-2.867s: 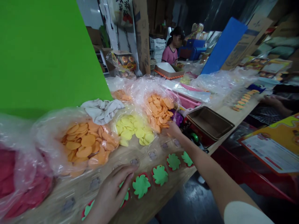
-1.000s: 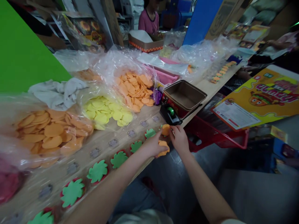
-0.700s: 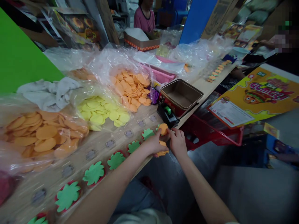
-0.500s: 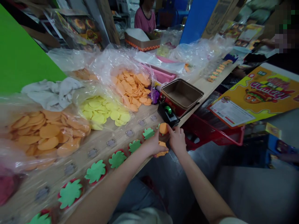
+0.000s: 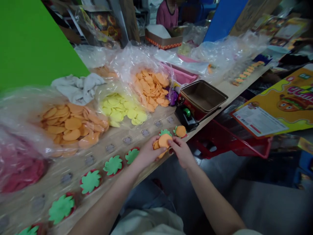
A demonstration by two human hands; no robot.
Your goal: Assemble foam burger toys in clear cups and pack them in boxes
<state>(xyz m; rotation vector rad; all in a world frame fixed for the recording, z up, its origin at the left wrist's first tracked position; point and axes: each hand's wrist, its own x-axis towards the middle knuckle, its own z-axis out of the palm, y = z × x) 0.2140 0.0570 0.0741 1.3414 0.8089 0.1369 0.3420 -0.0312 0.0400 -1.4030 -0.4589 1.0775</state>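
Note:
My left hand (image 5: 146,153) grips a small stack of orange foam discs (image 5: 163,143) at the table's front edge. My right hand (image 5: 180,150) pinches the top disc of that stack. Just beyond, one orange disc (image 5: 181,131) lies on a green leaf piece at the right end of the row. To its left, a green leaf cut-out (image 5: 165,132) lies bare, and further leaf cut-outs on red rounds (image 5: 112,165) run leftward along the wooden table (image 5: 102,153).
Plastic bags hold orange discs (image 5: 151,87), yellow discs (image 5: 119,110), darker orange discs (image 5: 70,125) and red pieces (image 5: 19,166). A brown tin (image 5: 202,98) and a black tape dispenser (image 5: 186,117) stand right of the row. A person in pink (image 5: 168,14) sits at the far end.
One orange disc now rests on the rightmost leaf piece. Both hands have drawn back left along the row, and my right hand now pinches the stack's top disc.

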